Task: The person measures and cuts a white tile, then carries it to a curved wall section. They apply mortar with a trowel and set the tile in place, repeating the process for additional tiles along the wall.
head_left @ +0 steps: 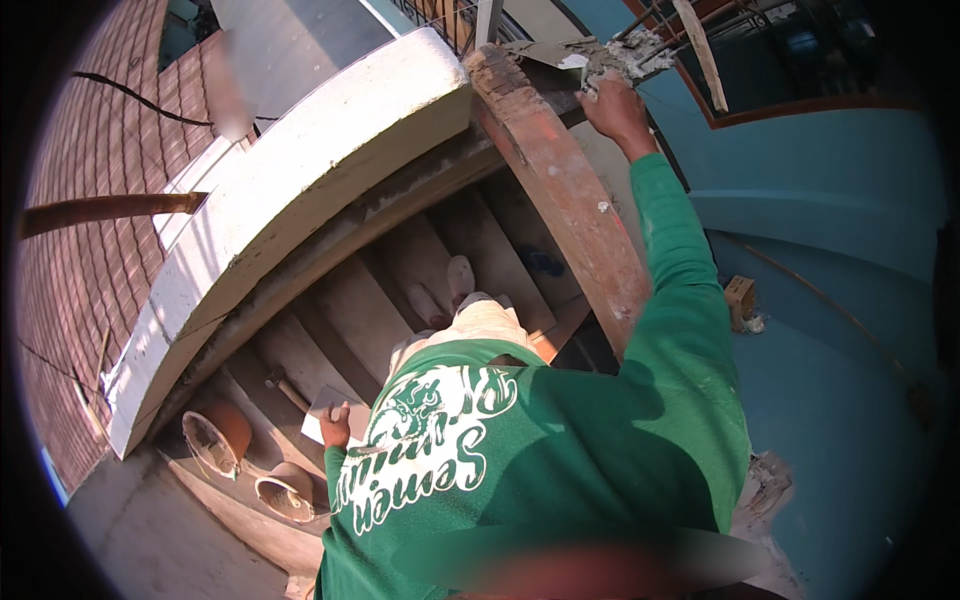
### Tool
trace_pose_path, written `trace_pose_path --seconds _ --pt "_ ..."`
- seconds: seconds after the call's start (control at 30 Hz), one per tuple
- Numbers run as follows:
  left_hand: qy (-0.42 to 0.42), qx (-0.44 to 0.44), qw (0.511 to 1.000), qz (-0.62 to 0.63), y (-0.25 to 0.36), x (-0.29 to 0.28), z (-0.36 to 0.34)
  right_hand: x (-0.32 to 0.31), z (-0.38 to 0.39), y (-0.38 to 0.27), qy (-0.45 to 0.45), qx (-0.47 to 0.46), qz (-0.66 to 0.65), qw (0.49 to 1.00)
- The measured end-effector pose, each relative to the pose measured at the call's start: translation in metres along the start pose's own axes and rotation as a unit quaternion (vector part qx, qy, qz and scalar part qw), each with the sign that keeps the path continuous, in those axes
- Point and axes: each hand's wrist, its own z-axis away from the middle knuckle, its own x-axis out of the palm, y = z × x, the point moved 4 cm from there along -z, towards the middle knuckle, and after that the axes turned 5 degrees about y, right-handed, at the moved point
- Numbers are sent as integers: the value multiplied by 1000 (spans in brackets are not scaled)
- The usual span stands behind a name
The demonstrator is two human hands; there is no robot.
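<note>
My right hand (613, 105) reaches far forward to the top of a reddish-brown plank (575, 190). Its fingers are curled in beside a rough lump of grey mortar (640, 58); what they grip is hidden. A flat grey sheet or blade (540, 52) lies just left of that hand. Lower down on the left, my left hand (337, 427) is closed on the edge of a flat pale plate (322, 408), held low over the stairs. Near it on a step lies a hammer-like tool with a wooden handle (290, 392).
Two buckets (232, 428) (290, 492) stand on the steps at lower left. A curved white parapet (330, 130) borders the staircase (345, 305). Dark slippers (543, 262) lie on a step. To the right are a blue wall (820, 220) and a small cardboard box (741, 300).
</note>
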Motion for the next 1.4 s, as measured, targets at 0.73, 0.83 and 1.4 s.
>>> trace_pose_path --seconds 0.73,0.83,1.4 --pt "21 29 999 -3 -14 -11 8 -8 -32 68 -170 181 -78 966" --pt "-58 -56 997 -2 -34 8 2 -8 -31 72 -164 200 -118 959" --pt "-24 29 998 54 -89 35 25 -9 55 134 -169 311 -116 928"
